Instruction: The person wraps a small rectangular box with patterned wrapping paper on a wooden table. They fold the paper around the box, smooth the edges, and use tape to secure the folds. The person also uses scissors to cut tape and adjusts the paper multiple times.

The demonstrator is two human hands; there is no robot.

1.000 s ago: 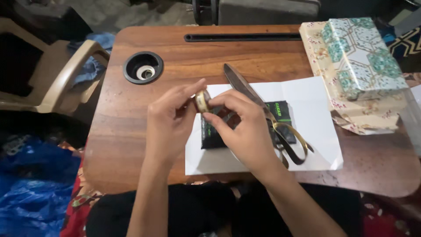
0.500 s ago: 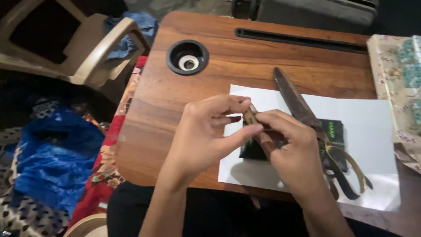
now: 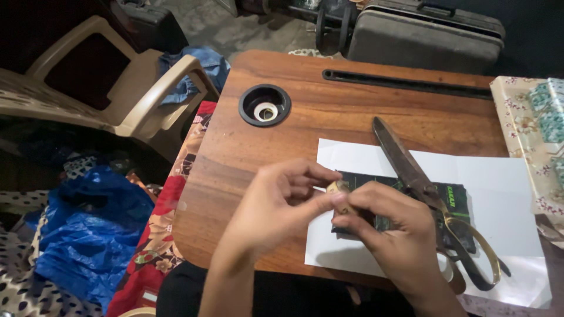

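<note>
Both hands [image 3: 329, 211] pinch tape roll [image 3: 339, 191] — fingers curled.

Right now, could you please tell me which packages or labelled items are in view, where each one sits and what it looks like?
Dark box: flat, black-green rectangle with a small green label patch, lying on the white paper sheet under the scissors, just beyond both hands.
Wrapped parcel: right table edge, teal and white pattern, cut off by the frame.
Floral wrapping paper: cream with small flowers, beneath the parcel.
No screens or signs.
</note>
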